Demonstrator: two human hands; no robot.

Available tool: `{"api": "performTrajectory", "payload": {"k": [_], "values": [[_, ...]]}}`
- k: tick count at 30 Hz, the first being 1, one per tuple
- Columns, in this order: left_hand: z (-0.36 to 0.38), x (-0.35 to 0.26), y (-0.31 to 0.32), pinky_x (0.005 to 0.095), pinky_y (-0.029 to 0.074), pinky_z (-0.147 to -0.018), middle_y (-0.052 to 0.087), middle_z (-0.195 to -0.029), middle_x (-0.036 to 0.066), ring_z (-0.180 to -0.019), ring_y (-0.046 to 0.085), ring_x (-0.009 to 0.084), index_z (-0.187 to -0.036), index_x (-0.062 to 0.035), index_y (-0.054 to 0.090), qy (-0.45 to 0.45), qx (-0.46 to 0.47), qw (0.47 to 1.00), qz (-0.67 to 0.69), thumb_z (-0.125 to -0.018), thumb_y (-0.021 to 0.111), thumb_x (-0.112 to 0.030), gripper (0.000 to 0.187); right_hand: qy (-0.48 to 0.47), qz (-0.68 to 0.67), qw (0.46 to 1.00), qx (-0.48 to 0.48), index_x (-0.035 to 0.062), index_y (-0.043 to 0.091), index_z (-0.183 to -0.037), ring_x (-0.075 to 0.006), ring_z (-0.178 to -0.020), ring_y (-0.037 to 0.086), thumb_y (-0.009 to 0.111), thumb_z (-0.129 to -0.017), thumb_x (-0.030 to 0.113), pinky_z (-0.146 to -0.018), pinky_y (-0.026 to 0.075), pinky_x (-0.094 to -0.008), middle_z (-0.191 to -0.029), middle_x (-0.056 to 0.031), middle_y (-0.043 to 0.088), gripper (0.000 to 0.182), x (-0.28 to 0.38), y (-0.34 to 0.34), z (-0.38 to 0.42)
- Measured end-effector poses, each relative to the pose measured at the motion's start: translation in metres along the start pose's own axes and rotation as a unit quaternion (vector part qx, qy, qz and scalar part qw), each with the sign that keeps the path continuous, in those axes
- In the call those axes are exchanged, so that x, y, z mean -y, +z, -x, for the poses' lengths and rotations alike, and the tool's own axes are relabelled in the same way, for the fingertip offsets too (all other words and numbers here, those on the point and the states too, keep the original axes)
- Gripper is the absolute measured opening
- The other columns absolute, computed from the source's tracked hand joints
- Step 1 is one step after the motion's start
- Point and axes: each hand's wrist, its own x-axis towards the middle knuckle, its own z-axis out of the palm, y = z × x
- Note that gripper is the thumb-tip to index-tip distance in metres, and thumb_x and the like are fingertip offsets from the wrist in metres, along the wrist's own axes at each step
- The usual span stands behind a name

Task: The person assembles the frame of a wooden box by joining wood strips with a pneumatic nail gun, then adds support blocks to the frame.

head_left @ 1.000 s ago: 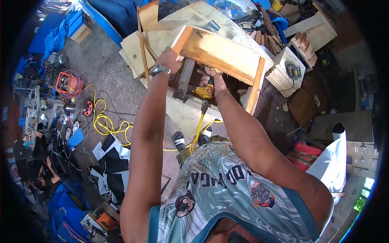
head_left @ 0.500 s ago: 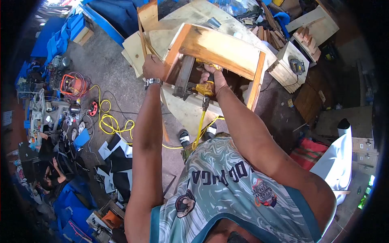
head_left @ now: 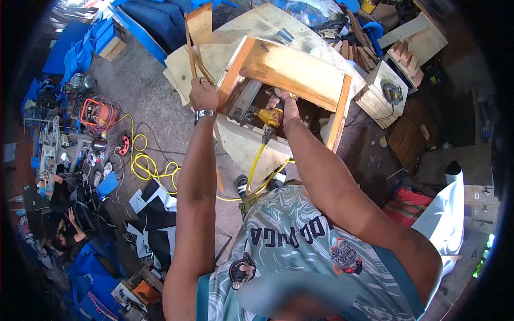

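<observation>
My right hand is wrapped around the grip of a yellow and black nail gun. The tool's front end and grey magazine reach into an open wooden box frame, where the wood partly hides them. A yellow air hose runs from the tool's base down toward my feet. Beside the frame's left corner, my left hand, with a watch on the wrist, is closed around a thin wooden strip. The strip shows above and below that hand.
Plywood sheets lie beneath the frame. A jigsaw rests on stacked boards at the right. Yellow hose coils and an orange-framed machine are on the floor at left. Another person is at lower left.
The nail gun has gone deeper into the frame and tilted, so less of its magazine shows. The frame sits slightly lower in view. My left hand keeps its hold on the strip.
</observation>
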Motion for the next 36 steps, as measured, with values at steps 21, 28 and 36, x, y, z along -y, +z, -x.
{"api": "performTrajectory", "payload": {"k": [21,28,36], "values": [[0.007,-0.019,-0.009,0.0531,0.049,-0.079,0.067,-0.091,0.025,-0.087,0.063,0.0467,-0.103,-0.0041,0.061,0.016,-0.004,0.999,-0.038,-0.094,0.051,-0.021,0.022,-0.036,-0.030,0.999,-0.008,-0.0022,0.057,-0.102,-0.0086,-0.058,0.050,0.069,-0.083,0.011,-0.058,0.046,-0.0258,-0.064,0.0012,0.050,0.026,-0.007,0.008,-0.021],[0.008,-0.020,-0.009,0.0531,0.050,-0.076,0.068,-0.089,0.026,-0.085,0.065,0.0460,-0.106,-0.0054,0.060,-0.006,-0.007,0.999,-0.044,-0.095,0.051,-0.024,0.024,-0.038,-0.027,0.999,0.002,0.0031,0.058,-0.105,-0.0096,-0.059,0.049,0.069,-0.081,0.007,-0.057,0.046,-0.0288,-0.079,0.0001,0.055,0.027,-0.004,0.001,-0.024],[0.007,-0.020,-0.009,0.0541,0.049,-0.078,0.067,-0.090,0.026,-0.085,0.064,0.0467,-0.106,-0.0050,0.059,-0.009,0.005,0.999,-0.031,-0.095,0.051,-0.024,0.024,-0.028,-0.020,0.998,-0.047,0.0037,0.056,-0.103,-0.0108,-0.058,0.047,0.068,-0.082,0.006,-0.056,0.046,-0.0289,-0.078,-0.0019,0.053,0.025,-0.004,0.014,-0.019]]}}
